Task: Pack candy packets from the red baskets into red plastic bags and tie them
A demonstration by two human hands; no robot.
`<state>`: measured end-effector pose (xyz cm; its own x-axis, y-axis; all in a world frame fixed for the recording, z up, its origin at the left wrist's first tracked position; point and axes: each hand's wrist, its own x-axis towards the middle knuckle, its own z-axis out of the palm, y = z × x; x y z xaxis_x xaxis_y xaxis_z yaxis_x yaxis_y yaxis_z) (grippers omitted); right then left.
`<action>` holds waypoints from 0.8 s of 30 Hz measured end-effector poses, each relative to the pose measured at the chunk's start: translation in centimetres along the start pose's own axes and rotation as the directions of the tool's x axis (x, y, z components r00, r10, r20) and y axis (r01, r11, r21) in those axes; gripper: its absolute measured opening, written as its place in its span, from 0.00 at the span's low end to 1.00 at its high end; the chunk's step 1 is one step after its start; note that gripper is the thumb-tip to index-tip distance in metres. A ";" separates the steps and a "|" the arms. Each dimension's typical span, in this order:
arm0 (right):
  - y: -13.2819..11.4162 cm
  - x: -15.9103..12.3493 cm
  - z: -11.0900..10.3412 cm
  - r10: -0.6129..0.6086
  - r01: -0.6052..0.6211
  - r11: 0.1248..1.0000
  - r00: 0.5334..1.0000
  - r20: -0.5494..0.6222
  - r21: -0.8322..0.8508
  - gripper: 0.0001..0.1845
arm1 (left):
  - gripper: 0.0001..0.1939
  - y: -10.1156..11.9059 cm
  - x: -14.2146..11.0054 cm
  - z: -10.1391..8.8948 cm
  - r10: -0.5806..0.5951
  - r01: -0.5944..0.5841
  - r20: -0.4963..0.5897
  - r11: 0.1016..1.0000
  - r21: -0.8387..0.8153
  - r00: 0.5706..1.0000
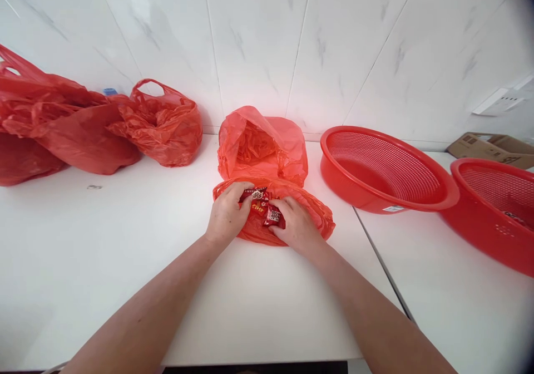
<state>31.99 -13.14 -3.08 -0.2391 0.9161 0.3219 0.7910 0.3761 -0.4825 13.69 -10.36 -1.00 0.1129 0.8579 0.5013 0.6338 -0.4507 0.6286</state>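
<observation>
On the white table an opened red plastic bag (315,210) lies in front of me, with several small red packets (257,208) inside it. My left hand (231,207) is closed on a dark red snack packet (257,194) with pale lettering, at the bag's left side. At the right, my right hand (295,221) grips another red snack packet (273,216) with white print between thumb and fingers. Both hands are over the bag's mouth. Right behind it stands a second red plastic bag (292,140), its opening facing me.
Several filled red bags (171,134) line the wall at the left. To the right stand a red perforated basket (392,162) and a second red basket (488,224), partly out of view. A cardboard box (492,147) sits behind them. A seam (381,262) divides the tabletop.
</observation>
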 end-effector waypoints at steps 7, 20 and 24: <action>-0.2 -0.2 -0.3 0.099 -0.089 0.976 0.994 -0.045 0.199 0.24 | 0.12 -0.3 0.0 -0.1 -0.014 0.014 0.003 1.000 0.007 1.000; 0.7 -0.1 -2.5 0.285 -0.163 0.896 0.925 -0.252 0.414 0.14 | 0.15 -0.9 0.3 -0.6 -0.026 0.027 -0.048 0.999 0.025 0.999; 0.8 0.0 -2.6 0.330 -0.189 0.866 0.911 -0.245 0.464 0.13 | 0.15 -1.3 0.3 -0.4 -0.011 0.013 -0.051 0.999 0.036 0.999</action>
<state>34.08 -13.17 -1.37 0.1814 0.9250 0.3338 0.4687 0.2171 -0.8563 12.61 -9.57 -1.40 0.0664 0.8491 0.5241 0.6627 -0.4302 0.6130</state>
